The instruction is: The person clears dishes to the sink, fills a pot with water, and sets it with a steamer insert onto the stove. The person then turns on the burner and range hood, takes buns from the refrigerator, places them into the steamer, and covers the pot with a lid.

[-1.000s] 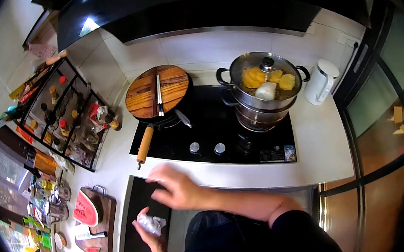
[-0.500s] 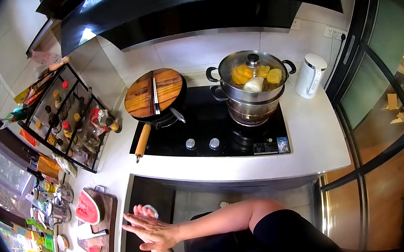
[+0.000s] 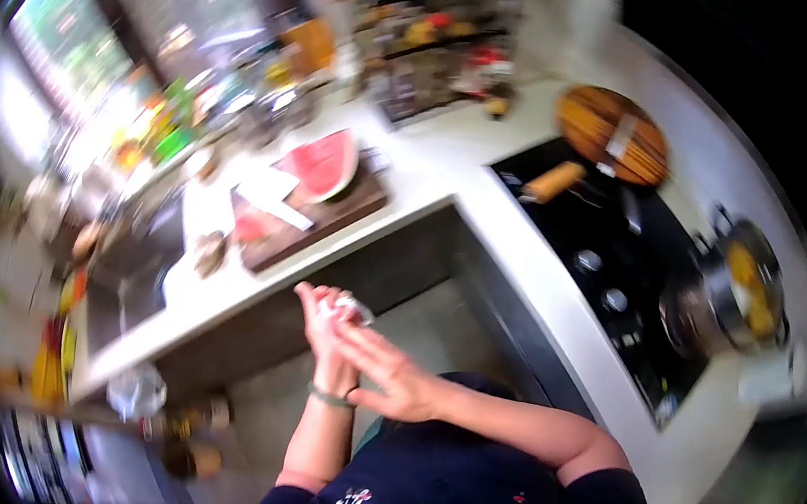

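Observation:
My two hands meet in front of my body, over the floor beside the counter. My left hand [image 3: 326, 328], with a bangle on its wrist, has its fingers curled at a small whitish thing [image 3: 351, 309]. Blur hides what kind of thing it is. My right hand [image 3: 398, 377] lies across the left palm with its fingers stretched out straight, touching the left hand near the whitish thing. Beyond them on the counter, a cutting board [image 3: 353, 208] carries a watermelon piece [image 3: 325, 167], a cleaver [image 3: 274, 198] and a smaller watermelon slice [image 3: 250, 226].
The counter edge [image 3: 366, 225] runs between my hands and the board. A sink [image 3: 125, 263] is at left. To the right, the black cooktop [image 3: 567, 237] holds a wooden-lidded pan [image 3: 612, 127] and a steamer pot [image 3: 716, 290]. A bottle rack [image 3: 439, 45] stands in the corner.
My view has turned left, from the cooktop to the cutting board and sink. My hands stay together, right over left, and both forearms now show.

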Demonstrator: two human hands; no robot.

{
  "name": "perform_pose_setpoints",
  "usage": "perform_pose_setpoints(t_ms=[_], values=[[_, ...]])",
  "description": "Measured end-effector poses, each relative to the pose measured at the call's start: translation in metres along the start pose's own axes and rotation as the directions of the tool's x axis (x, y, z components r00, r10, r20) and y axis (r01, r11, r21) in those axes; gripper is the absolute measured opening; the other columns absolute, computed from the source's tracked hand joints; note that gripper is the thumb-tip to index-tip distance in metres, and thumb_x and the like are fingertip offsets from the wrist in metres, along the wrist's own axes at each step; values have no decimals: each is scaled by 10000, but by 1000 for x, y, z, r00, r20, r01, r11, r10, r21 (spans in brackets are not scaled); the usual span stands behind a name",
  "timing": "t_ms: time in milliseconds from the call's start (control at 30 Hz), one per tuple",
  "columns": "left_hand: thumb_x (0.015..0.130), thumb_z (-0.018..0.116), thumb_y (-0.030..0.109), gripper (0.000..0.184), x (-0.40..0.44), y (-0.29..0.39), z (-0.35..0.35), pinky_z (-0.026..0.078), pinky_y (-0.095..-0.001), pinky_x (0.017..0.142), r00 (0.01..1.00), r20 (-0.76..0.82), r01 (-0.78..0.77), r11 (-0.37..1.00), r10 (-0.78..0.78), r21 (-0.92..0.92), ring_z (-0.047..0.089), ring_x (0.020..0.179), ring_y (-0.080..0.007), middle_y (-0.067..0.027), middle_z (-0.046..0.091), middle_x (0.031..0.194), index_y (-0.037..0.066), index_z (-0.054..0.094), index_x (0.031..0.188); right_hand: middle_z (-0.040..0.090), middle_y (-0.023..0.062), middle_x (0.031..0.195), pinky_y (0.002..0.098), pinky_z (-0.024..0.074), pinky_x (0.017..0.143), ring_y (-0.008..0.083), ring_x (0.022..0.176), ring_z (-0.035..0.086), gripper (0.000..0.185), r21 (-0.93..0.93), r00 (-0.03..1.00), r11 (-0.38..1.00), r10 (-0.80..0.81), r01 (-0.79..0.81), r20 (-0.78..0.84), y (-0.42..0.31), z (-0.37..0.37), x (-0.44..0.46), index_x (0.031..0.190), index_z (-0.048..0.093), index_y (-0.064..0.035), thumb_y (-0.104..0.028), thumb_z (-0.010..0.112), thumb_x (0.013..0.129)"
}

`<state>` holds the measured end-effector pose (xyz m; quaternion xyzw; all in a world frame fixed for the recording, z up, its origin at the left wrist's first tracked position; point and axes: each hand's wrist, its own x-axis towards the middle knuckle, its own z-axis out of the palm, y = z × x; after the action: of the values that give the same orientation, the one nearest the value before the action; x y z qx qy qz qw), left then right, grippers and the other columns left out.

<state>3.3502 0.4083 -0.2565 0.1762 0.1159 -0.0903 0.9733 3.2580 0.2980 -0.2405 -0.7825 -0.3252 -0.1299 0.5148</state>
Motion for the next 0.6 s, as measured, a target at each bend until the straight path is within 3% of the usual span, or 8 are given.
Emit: perform_pose_setpoints(t_ms=[100,167,200,300,367,433,500,600], values=[[884,462,499,416,-6,13,-15,243,-210,323,965,-88,-243,969,247,48,314,415,-83,26,327,505,129,444,696,390,198,1346,404,332,1011,339,1248,383,550,180,995,982,43,-58,86,3,-20,8,1292,406,-16,-201,613,817],[895,443,495,422,-22,17,-14,236,-203,325,942,-90,-319,946,324,62,314,413,-74,28,323,502,124,441,694,376,151,1370,387,356,992,281,1254,390,556,311,951,902,309,-299,16,9,-17,5,1305,397,-41,-54,590,785],[900,437,491,422,-28,14,-13,234,-200,327,923,-106,-359,926,371,118,315,414,-68,29,326,503,121,442,696,373,161,1369,364,381,967,276,1235,411,642,372,922,850,383,-373,51,19,-13,2,1347,316,-34,-108,636,795],[944,442,363,332,-44,-15,-13,277,-198,361,868,-149,-384,831,474,403,348,436,-45,29,387,534,94,486,754,355,129,1376,335,323,1009,249,1243,387,572,776,740,322,621,-543,260,36,7,-8,1384,243,-63,-315,479,928],[931,454,243,230,-47,-46,-44,398,-228,513,734,201,-488,297,649,821,499,573,-123,-38,510,658,41,556,973,379,112,1352,319,316,1014,227,1231,394,517,806,715,214,620,-551,324,40,24,-17,1369,273,-66,-340,406,951],[898,457,201,265,-67,-47,-41,434,-270,659,632,441,-450,-162,637,878,548,809,-214,-129,539,871,26,544,1077,403,96,1328,304,309,1018,205,1219,401,483,828,680,98,627,-552,380,42,38,-22,1354,304,-69,-365,333,973],[878,479,225,315,-79,-38,-59,419,-316,741,626,447,-368,-264,639,892,517,900,-264,-157,503,1004,23,528,1115,451,74,1264,291,343,994,164,1169,433,421,776,532,-307,587,-550,610,37,49,-22,1296,375,-57,-328,281,987],[847,504,287,433,-107,-8,-80,348,-406,884,660,491,-220,-479,569,850,445,1048,-331,-180,435,1200,21,489,1189,462,72,1258,318,365,982,164,1156,445,374,712,468,-337,572,-615,674,31,76,-24,1256,413,-42,-275,317,981]])
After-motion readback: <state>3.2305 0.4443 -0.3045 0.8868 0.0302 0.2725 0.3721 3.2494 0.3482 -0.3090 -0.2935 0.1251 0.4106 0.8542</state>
